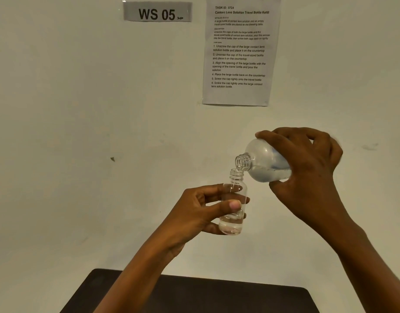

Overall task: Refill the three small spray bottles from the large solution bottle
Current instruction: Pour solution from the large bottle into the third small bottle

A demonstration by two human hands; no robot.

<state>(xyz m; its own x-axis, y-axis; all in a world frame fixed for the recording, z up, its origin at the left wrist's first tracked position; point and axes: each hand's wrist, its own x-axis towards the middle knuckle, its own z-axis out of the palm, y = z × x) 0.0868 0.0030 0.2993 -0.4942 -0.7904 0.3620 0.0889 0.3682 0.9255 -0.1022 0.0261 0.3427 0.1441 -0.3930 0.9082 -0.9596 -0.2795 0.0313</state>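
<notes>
While right hand (307, 170) clasps tilted large bottle (265, 162), hiding its base, left hand (200, 214) holds small bottle (236, 187).

Dim, warm, soft-focus; slight wide-angle bowing.

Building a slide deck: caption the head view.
Right hand tips the large bottle over the small bottle held by the left hand.

Printed sheet (239, 53): headed "TASK ID: 3724", titled "Contact Lens Solution Travel Bottle Refill", followed by numbered steps 1 to 6. Grey label (157, 11), left of sheet, level with its top: "WS 05".
</notes>
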